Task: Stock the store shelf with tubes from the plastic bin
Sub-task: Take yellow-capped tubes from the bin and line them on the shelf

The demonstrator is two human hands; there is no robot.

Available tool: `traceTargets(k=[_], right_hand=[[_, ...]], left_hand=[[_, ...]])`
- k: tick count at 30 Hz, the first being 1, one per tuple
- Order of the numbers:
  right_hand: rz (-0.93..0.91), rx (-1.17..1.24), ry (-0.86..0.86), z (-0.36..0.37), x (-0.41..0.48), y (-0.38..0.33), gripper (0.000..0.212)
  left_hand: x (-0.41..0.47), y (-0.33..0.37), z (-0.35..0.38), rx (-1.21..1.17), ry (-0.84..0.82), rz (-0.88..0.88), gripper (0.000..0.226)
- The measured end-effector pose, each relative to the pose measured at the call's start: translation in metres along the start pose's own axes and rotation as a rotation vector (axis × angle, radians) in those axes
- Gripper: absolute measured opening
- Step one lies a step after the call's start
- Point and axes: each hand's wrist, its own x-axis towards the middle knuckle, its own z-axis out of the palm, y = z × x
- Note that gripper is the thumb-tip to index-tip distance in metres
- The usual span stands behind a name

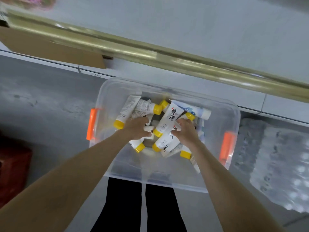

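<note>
A clear plastic bin (pixel 217 144) with orange latches stands on the grey floor below me. Several white tubes (pixel 168 118) with yellow caps lie jumbled inside it. Both my arms reach down into the bin. My left hand (pixel 137 128) curls its fingers around a white tube in the left of the pile. My right hand (pixel 185 131) closes on another white tube with black lettering near the middle. The store shelf (pixel 200 30), pale grey with a gold front rail, runs across the top of the view, blurred.
A brown cardboard piece (pixel 55 51) lies under the shelf at the upper left. A dark red box (pixel 13 168) sits on the floor at the left. A shrink-wrapped pack of bottles (pixel 280 164) lies to the right of the bin. My dark trouser legs (pixel 125 206) stand just behind the bin.
</note>
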Motion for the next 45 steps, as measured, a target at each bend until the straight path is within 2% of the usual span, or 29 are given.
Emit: traceTargets(k=[4, 6, 10, 20, 25, 28, 31, 36, 39, 42, 45], right_hand=[[0.031, -0.065, 0.065, 0.013, 0.0, 0.002, 0.055], [0.041, -0.108, 0.069, 0.018, -0.001, 0.002, 0.058], [0.045, -0.155, 0.125, 0.027, 0.0, 0.003, 0.057], [0.099, -0.026, 0.194, 0.029, 0.007, 0.001, 0.042], [0.071, -0.058, 0.198, 0.02, -0.002, 0.006, 0.036], [0.074, -0.049, 0.128, 0.016, -0.012, 0.006, 0.037], [0.051, -0.041, 0.057, 0.014, -0.028, 0.0, 0.027], [-0.051, 0.071, 0.0, 0.007, -0.062, -0.012, 0.014], [-0.122, 0.084, 0.03, -0.016, -0.082, -0.016, 0.007], [-0.205, 0.1, 0.063, -0.06, -0.106, -0.027, 0.011], [-0.271, 0.044, 0.114, -0.111, -0.129, -0.043, 0.017]], left_hand=[[0.007, -0.002, 0.008, 0.263, -0.013, 0.009, 0.055], [0.009, -0.001, 0.01, 0.305, -0.025, 0.006, 0.05], [0.012, -0.002, 0.01, 0.183, -0.022, -0.031, 0.051], [0.003, -0.012, 0.007, -0.159, -0.008, -0.069, 0.055], [-0.011, -0.011, -0.002, -0.215, -0.038, -0.056, 0.051], [-0.022, -0.008, -0.007, -0.204, -0.032, -0.026, 0.054], [-0.037, -0.003, -0.008, -0.209, 0.008, 0.015, 0.059], [-0.067, 0.011, -0.015, -0.273, 0.067, 0.044, 0.037], [-0.092, 0.02, -0.023, -0.277, 0.088, 0.056, 0.033], [-0.124, 0.038, -0.042, -0.276, 0.162, 0.145, 0.018], [-0.155, 0.057, -0.069, -0.317, 0.266, 0.207, 0.026]])
